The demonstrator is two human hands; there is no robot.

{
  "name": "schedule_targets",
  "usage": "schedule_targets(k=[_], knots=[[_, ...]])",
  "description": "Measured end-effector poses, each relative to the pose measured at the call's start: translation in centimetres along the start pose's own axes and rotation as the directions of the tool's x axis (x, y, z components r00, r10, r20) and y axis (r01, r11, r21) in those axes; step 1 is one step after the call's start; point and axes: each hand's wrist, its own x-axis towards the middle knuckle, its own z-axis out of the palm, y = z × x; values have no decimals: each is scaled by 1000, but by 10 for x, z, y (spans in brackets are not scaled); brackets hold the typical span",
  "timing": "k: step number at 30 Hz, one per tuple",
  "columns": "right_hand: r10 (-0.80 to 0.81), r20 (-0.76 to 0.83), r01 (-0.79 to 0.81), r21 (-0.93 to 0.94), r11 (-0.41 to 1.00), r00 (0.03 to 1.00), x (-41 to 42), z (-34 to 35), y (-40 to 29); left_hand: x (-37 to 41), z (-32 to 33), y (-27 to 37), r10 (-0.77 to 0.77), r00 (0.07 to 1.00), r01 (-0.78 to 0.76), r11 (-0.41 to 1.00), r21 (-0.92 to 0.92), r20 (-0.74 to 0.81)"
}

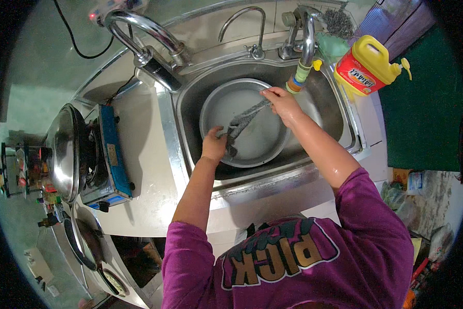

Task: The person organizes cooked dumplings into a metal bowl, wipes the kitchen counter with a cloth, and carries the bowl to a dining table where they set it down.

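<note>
A round metal basin [254,85] holding whitish water stands in the stainless-steel sink [324,96]. Over it a dark, wet fish [247,121] is stretched slantwise between my hands. The fingertips of my right hand [283,104] pinch its upper right end near the basin's rim. At the lower left, my left hand [215,145] is beside the fish's wider, dark end, thumb and fingers apart; whether it touches the fish is unclear. Just above my right hand hangs the tap's end [295,83], wrapped in coloured bands.
Two more taps [160,69] [260,31] rise behind the sink. A yellow detergent bottle [364,67] with a pump stands at the back right, near a steel-wool scourer [337,23]. Left are a lidded pan [64,150] on a blue stove [117,154] and another pan [82,239].
</note>
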Motion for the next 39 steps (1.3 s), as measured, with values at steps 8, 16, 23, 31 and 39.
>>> schedule_targets(k=[8,16,23,31,39], knots=[[-137,-52,136,-17,991,989,18,-22,16,5,-12,19,321,875,-103,855,509,-362],[-154,400,428,-864,267,904,12,-21,102,25,32,-73,436,897,-363,634,683,73],[340,376,224,-884,410,862,10,28,124,15,28,-19,201,980,-201,979,-34,-1],[-64,55,83,-772,630,996,61,7,118,39,5,-26,-164,986,140,935,-327,-45],[451,387,-326,-348,879,804,2,100,121,43,55,-74,-472,775,589,300,-750,420]])
